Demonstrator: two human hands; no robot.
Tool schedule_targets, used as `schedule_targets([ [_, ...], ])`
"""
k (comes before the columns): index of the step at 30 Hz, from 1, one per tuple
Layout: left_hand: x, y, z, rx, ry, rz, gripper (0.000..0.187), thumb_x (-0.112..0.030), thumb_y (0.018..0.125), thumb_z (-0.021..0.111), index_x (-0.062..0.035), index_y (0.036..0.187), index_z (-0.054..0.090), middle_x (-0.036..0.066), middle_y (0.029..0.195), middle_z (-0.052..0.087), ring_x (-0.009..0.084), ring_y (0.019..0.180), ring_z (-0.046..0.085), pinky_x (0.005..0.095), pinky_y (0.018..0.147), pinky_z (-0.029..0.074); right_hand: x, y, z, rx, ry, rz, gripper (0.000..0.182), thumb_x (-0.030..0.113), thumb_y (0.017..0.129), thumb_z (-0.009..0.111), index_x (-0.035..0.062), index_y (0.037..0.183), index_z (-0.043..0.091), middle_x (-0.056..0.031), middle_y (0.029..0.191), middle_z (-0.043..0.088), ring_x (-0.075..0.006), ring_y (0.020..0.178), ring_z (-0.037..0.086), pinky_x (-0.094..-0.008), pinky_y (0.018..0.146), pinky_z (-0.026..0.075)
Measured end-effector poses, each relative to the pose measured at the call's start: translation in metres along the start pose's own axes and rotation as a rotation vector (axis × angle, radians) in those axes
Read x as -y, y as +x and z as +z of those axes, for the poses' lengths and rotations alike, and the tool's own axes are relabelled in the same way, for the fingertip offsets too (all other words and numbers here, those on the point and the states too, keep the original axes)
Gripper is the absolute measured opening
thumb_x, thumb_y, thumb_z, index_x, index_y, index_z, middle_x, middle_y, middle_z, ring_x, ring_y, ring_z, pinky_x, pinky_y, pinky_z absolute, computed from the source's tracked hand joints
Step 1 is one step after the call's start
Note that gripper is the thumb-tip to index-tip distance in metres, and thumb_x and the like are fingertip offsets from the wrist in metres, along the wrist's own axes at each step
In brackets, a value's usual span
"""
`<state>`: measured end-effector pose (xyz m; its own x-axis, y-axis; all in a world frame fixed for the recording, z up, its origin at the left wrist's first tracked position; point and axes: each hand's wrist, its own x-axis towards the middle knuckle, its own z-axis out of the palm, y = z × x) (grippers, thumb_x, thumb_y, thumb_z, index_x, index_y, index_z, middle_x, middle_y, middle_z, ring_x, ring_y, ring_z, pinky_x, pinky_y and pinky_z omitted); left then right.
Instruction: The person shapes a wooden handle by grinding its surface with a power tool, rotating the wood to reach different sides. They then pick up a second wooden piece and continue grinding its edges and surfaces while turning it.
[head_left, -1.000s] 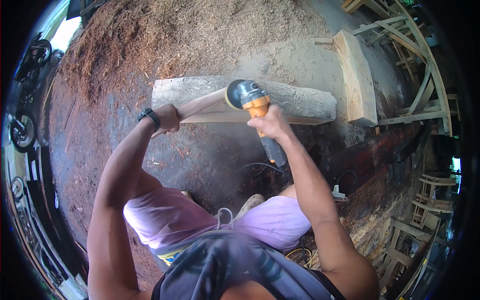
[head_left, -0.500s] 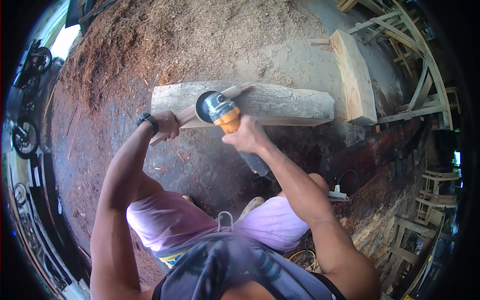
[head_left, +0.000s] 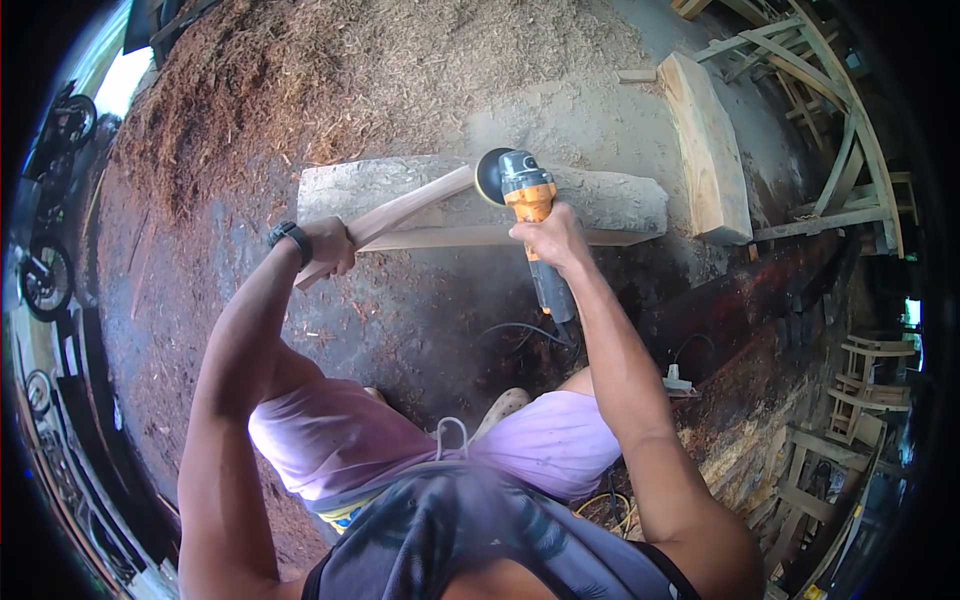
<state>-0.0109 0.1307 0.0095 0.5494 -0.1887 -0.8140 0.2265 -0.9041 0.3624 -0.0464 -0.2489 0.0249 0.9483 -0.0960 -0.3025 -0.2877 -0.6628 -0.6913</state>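
My left hand [head_left: 328, 247], with a dark watch on its wrist, is closed round the lower end of a wooden strip [head_left: 412, 203]. The strip slants up to the right across a squared log [head_left: 610, 203] lying on the ground. In my right hand [head_left: 556, 238] is an orange and grey angle grinder [head_left: 530, 203], held by its body. Its round disc [head_left: 491, 176] is at the strip's far right end, over the log. A black cord trails from the grinder's lower end.
Wood shavings [head_left: 400, 80] cover the ground beyond the log. A thick timber block [head_left: 708, 150] lies to the right, beside a wooden frame [head_left: 850, 160]. A power socket [head_left: 677, 381] sits near my right knee. Motorbikes [head_left: 48, 277] stand at the far left, and wooden chair frames [head_left: 865, 385] at the right.
My right hand has moved the grinder right along the strip, from its middle to its far end, and turned it more upright. My left hand still grips the strip.
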Motion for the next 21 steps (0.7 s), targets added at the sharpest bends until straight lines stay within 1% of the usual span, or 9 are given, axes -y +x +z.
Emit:
schedule_targets([
  [3,0.0,0.001,0.0,0.005,0.016,-0.008,0.017,-0.006,0.067,0.072,0.0036,0.08,0.075,0.015,0.073,0.073,0.0249,0.063,0.072,0.0362,0.057,0.057,0.007,-0.007,0.005,0.029,-0.003,-0.02,0.044,0.03,0.065,0.081,0.0005,0.098,0.074,-0.0221,0.089,0.075,-0.0333,0.086,0.076,-0.0414,0.078,0.058],
  [5,-0.001,-0.001,-0.001,0.009,0.016,-0.019,0.016,-0.007,0.068,0.072,0.0034,0.08,0.075,0.015,0.073,0.073,0.0247,0.063,0.072,0.0362,0.057,0.057,0.011,-0.016,0.027,0.072,0.155,-0.212,0.045,0.031,0.065,0.081,0.0002,0.098,0.074,-0.0228,0.089,0.075,-0.0338,0.085,0.075,-0.0418,0.078,0.059],
  [7,-0.004,-0.003,-0.003,0.015,0.024,-0.028,0.016,-0.008,0.069,0.071,0.0032,0.08,0.075,0.014,0.073,0.073,0.0245,0.063,0.072,0.0362,0.057,0.058,0.036,-0.035,0.035,0.21,-0.019,-0.184,0.048,0.032,0.065,0.081,-0.0001,0.1,0.072,-0.0238,0.091,0.075,-0.0346,0.085,0.075,-0.0418,0.078,0.059],
  [8,-0.004,-0.005,-0.002,0.024,0.008,-0.022,0.016,-0.009,0.07,0.071,0.0028,0.079,0.075,0.014,0.073,0.073,0.0241,0.063,0.072,0.0359,0.057,0.058,0.035,-0.038,0.05,0.187,-0.103,-0.212,0.051,0.031,0.066,0.08,0.0,0.105,0.07,-0.0252,0.095,0.074,-0.0362,0.087,0.075,-0.0432,0.079,0.059],
  [9,-0.006,-0.008,-0.002,0.034,-0.006,-0.014,0.015,-0.01,0.071,0.07,0.0023,0.079,0.075,0.014,0.073,0.073,0.0237,0.062,0.072,0.0355,0.057,0.057,0.039,-0.044,0.054,0.228,-0.051,-0.255,0.053,0.031,0.067,0.079,-0.0005,0.108,0.069,-0.0258,0.099,0.074,-0.0372,0.09,0.074,-0.0446,0.081,0.059],
  [11,-0.011,-0.014,-0.002,0.028,0.001,-0.018,0.015,-0.01,0.072,0.07,0.0022,0.079,0.075,0.014,0.073,0.073,0.0234,0.062,0.072,0.0352,0.057,0.057,0.034,-0.047,0.067,0.136,-0.05,-0.321,0.049,0.03,0.067,0.078,-0.0013,0.104,0.069,-0.0255,0.096,0.074,-0.0382,0.09,0.074,-0.0447,0.081,0.059],
  [13,-0.01,-0.013,-0.002,0.018,0.0,-0.025,0.015,-0.01,0.073,0.069,0.0021,0.079,0.075,0.014,0.073,0.073,0.0232,0.063,0.072,0.0349,0.057,0.057,0.036,-0.047,0.059,0.128,-0.054,-0.288,0.049,0.03,0.067,0.079,-0.0013,0.103,0.07,-0.0253,0.096,0.074,-0.038,0.091,0.074,-0.044,0.081,0.059],
  [15,-0.004,-0.006,0.0,0.017,-0.058,-0.01,0.023,-0.006,0.067,0.073,0.0078,0.086,0.073,0.016,0.073,0.071,0.025,0.059,0.07,0.0366,0.054,0.056,0.031,-0.043,0.047,0.123,-0.065,-0.256,0.048,0.03,0.066,0.079,-0.0014,0.102,0.071,-0.025,0.095,0.074,-0.0379,0.091,0.074,-0.0434,0.081,0.059],
  [21,-0.002,-0.005,-0.001,0.025,-0.04,-0.01,0.023,-0.006,0.067,0.073,0.0081,0.085,0.073,0.016,0.074,0.071,0.0257,0.061,0.07,0.0377,0.054,0.056,-0.001,-0.009,0.014,0.054,0.03,-0.038,0.048,0.03,0.063,0.082,0.0018,0.101,0.074,-0.0208,0.094,0.076,-0.0333,0.089,0.075,-0.0409,0.08,0.058],
])
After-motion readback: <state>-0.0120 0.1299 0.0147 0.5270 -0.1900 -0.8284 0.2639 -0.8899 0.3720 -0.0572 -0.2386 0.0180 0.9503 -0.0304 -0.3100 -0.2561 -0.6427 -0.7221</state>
